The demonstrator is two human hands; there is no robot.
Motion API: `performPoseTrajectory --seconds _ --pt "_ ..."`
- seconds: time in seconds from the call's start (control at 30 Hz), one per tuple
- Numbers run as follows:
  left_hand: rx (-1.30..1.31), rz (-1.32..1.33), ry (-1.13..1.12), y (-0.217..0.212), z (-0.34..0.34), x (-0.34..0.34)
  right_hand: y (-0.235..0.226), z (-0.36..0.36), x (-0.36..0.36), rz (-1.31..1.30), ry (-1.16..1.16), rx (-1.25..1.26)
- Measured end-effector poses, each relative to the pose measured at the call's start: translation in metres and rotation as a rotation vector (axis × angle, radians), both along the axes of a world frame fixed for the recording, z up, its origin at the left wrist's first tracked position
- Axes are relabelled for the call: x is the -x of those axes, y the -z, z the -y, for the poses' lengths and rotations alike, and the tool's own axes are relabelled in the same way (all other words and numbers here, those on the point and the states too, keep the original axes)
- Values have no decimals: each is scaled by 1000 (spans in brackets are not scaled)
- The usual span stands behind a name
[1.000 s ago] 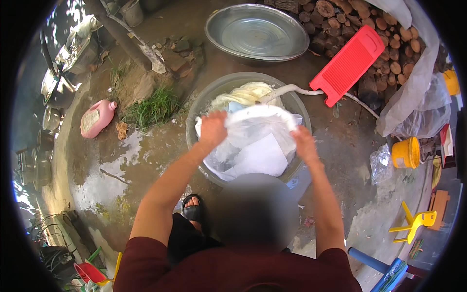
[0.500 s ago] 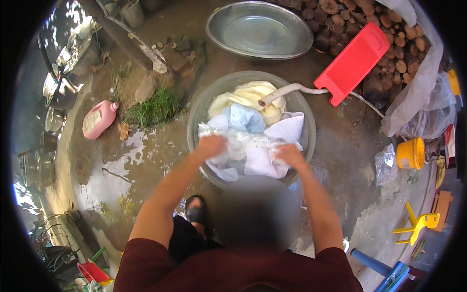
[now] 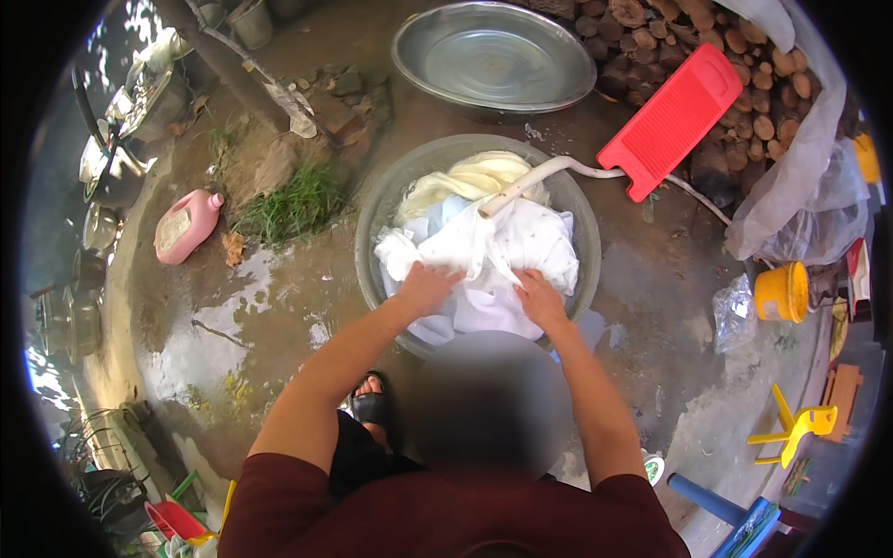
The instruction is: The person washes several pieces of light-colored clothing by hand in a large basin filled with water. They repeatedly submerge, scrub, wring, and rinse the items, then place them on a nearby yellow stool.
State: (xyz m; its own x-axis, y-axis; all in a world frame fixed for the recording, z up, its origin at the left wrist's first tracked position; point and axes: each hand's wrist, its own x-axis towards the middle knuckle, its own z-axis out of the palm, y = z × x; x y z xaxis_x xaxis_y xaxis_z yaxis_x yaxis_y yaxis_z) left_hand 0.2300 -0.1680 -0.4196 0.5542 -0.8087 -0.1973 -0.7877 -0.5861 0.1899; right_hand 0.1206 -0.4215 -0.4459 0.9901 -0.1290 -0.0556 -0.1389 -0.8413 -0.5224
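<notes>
A wide grey tub (image 3: 590,265) in front of me is full of wet laundry. My left hand (image 3: 429,287) is closed on the near left edge of a white cloth (image 3: 521,244). On the cloth's near right side, my right hand (image 3: 539,298) pinches it, and a narrow fold is drawn tight between the hands. The white cloth spreads over the middle of the tub and covers most of a light blue cloth (image 3: 445,215). Behind it lies a cream cloth (image 3: 474,175). A pale hose (image 3: 539,174) reaches over the tub's far right rim, its end above the laundry.
Beyond the tub stands a round metal basin (image 3: 493,58). A red washboard (image 3: 672,121) leans by stacked logs (image 3: 763,102) at the far right. A pink jug (image 3: 186,226) stands left on wet ground. To the right are a yellow bucket (image 3: 781,292) and a small yellow chair (image 3: 793,425).
Both hands have come closer together. The white cloth has been flung out toward the far side, now covering much of the blue cloth. A few drops show beyond the tub.
</notes>
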Motion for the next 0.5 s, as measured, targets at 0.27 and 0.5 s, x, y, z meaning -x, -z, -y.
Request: performPoseTrajectory --seconds 0.27,0.5 --pt "-150 -371 -322 -26 -6 -33 -32 -3 -32 -301 28 73" --pt "747 -237 -9 -188 40 -33 -176 -36 -61 56 6 -625"
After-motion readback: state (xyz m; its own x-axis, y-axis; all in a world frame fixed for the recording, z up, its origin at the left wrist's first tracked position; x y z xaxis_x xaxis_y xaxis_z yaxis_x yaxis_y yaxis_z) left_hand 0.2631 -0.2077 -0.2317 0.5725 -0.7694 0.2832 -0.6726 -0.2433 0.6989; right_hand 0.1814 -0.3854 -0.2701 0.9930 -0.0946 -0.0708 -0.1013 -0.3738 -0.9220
